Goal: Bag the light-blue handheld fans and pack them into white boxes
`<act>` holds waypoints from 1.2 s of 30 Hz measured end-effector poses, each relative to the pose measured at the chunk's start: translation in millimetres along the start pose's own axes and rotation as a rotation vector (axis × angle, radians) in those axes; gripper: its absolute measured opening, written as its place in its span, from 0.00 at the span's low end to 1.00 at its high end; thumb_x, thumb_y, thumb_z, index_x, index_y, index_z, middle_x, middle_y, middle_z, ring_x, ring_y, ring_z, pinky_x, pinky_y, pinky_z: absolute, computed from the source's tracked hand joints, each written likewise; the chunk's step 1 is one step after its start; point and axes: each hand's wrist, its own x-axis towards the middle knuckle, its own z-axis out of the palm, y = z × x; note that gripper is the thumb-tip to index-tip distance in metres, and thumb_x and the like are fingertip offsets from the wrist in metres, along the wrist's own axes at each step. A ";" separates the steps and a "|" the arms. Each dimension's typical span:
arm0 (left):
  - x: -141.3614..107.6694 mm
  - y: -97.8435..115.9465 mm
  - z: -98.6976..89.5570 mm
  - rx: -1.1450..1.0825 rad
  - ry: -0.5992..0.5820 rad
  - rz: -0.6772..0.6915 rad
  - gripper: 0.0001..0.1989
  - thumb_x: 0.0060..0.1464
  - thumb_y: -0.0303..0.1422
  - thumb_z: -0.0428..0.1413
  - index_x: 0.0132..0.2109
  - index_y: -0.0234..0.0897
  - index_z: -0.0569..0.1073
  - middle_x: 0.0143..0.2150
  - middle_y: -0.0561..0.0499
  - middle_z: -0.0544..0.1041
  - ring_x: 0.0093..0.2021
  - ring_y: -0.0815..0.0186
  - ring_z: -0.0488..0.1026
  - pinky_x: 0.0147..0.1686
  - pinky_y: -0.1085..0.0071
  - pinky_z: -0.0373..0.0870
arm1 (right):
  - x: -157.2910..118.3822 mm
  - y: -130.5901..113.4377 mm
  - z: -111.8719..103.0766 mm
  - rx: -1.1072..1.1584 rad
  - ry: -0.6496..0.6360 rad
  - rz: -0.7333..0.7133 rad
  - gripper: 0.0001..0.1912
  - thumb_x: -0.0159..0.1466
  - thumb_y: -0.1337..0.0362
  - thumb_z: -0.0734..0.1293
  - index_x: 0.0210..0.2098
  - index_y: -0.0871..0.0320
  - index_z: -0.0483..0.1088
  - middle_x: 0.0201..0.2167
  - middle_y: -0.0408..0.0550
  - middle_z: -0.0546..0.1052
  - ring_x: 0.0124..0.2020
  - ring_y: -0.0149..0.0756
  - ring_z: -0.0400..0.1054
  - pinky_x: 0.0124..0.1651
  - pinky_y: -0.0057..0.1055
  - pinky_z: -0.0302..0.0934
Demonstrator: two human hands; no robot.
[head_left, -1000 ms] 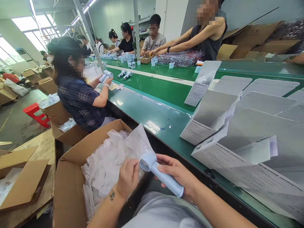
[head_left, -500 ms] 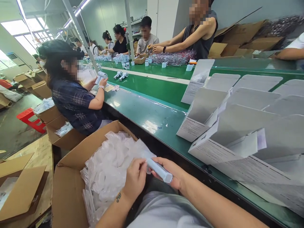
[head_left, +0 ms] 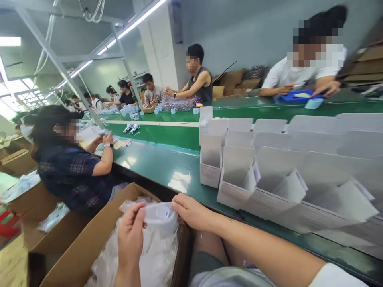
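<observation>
A pale blue device (head_left: 161, 212) with an oval marking lies lengthwise between my hands, inside or behind a clear plastic bag; the wrap blurs its outline. My left hand (head_left: 131, 229) pinches its left end between thumb and fingers. At the right end, my right hand (head_left: 191, 211) has thumb and fingers closed on it. Directly below is an open cardboard box (head_left: 86, 235) filled with clear bubble-wrap bags (head_left: 155, 259).
Rows of open white cartons (head_left: 269, 199) stand on the green bench (head_left: 155, 163) at right. A co-worker in a plaid shirt (head_left: 68, 171) sits at left, beside more boxes. Across the bench, another person handles a blue item (head_left: 299, 95).
The view has swung right. The device has turned from slanting toward me to lying crosswise, and my right hand has shifted from under it to its right end.
</observation>
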 end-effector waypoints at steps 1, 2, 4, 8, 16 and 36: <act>0.7 -0.5 0.4 -0.018 -0.022 0.056 0.27 0.49 0.52 0.62 0.51 0.39 0.77 0.45 0.43 0.79 0.40 0.58 0.77 0.35 0.68 0.76 | -1.0 -5.5 3.7 0.010 -0.006 -0.030 0.10 0.61 0.66 0.65 0.23 0.59 0.64 0.25 0.40 0.66 0.27 0.27 0.63 0.29 0.21 0.63; -0.3 -0.8 2.6 -0.023 -0.078 0.114 0.33 0.47 0.53 0.62 0.56 0.41 0.73 0.51 0.41 0.77 0.47 0.54 0.76 0.40 0.65 0.77 | -1.5 -9.2 7.7 0.023 -0.007 -0.055 0.10 0.62 0.63 0.64 0.25 0.58 0.64 0.27 0.41 0.67 0.29 0.29 0.65 0.30 0.24 0.66; -5.1 0.5 10.8 0.044 -0.199 0.205 0.47 0.40 0.54 0.66 0.65 0.45 0.64 0.61 0.39 0.70 0.56 0.47 0.72 0.47 0.59 0.76 | -3.0 -12.6 14.6 0.043 0.011 -0.101 0.10 0.64 0.58 0.60 0.29 0.56 0.62 0.29 0.42 0.67 0.32 0.32 0.67 0.33 0.29 0.69; 1.8 16.6 28.6 0.241 -0.123 0.214 0.40 0.40 0.47 0.68 0.61 0.43 0.69 0.54 0.41 0.75 0.50 0.50 0.75 0.45 0.59 0.76 | -27.9 -29.0 10.8 -0.064 0.058 -0.222 0.14 0.66 0.53 0.59 0.29 0.56 0.61 0.29 0.42 0.67 0.30 0.32 0.66 0.33 0.29 0.67; 91.6 98.4 101.8 -0.493 0.096 0.433 0.17 0.46 0.41 0.66 0.40 0.38 0.73 0.34 0.54 0.74 0.34 0.69 0.71 0.37 0.74 0.71 | -80.1 -209.4 -62.5 -1.632 0.594 -0.420 0.14 0.67 0.63 0.63 0.49 0.62 0.73 0.45 0.59 0.77 0.51 0.56 0.68 0.52 0.48 0.60; 100.9 115.1 195.1 0.251 0.184 0.679 0.04 0.60 0.33 0.51 0.36 0.41 0.64 0.30 0.53 0.66 0.32 0.62 0.66 0.36 0.67 0.63 | -14.5 -207.8 -124.5 -1.839 0.366 -0.002 0.12 0.58 0.71 0.69 0.42 0.62 0.78 0.45 0.64 0.79 0.47 0.55 0.74 0.44 0.42 0.66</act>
